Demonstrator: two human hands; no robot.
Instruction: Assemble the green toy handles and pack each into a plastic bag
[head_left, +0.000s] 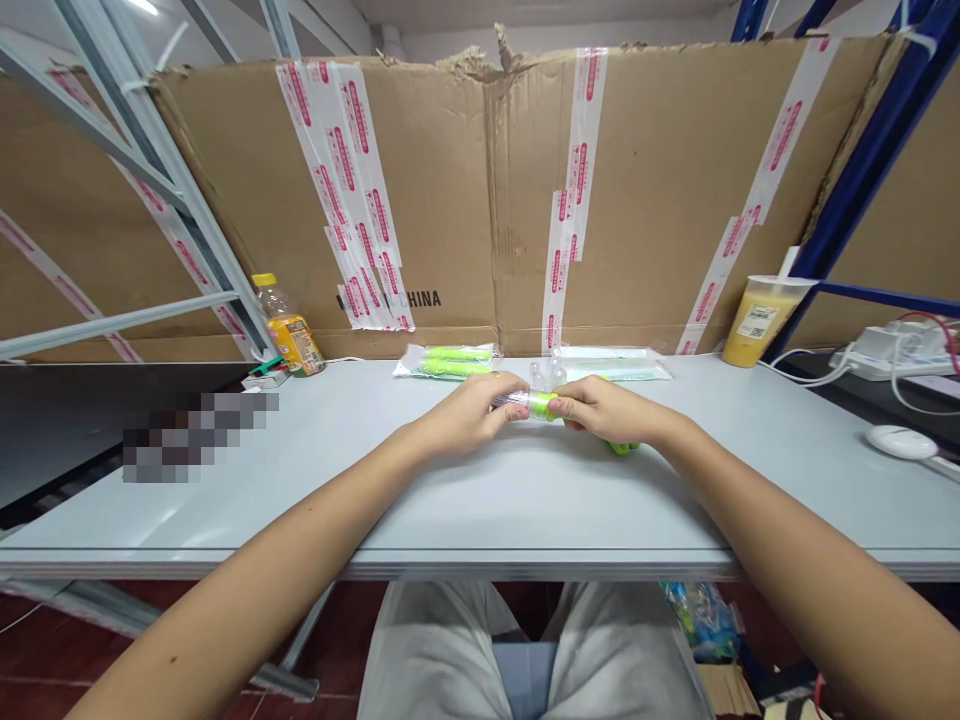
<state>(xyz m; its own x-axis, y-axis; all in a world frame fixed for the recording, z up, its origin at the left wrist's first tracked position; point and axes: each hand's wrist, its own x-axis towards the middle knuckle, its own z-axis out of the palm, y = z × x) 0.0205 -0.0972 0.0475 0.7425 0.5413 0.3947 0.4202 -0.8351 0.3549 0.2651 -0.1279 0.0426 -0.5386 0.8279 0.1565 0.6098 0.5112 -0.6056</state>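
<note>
Partly hidden: clear-wrapped green tube (529,404) | left hand (465,415), right hand (611,410) | fingers (504,390) pinch both ends | contents unclear, maybe a highlighter

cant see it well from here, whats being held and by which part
One small plastic tube, held by both hands: the left hand pinches its clear end, the right hand its green end.

A wall of brown cardboard (420,190) banded with red-printed white tape fills 12 o'clock, between a pale grey steel rack (150,170) at 10 o'clock and a blue steel rack (847,170) at 2 o'clock. A pale grey surface (225,510) spans the middle, above a dark red floor (45,650) at 7 o'clock.
</note>
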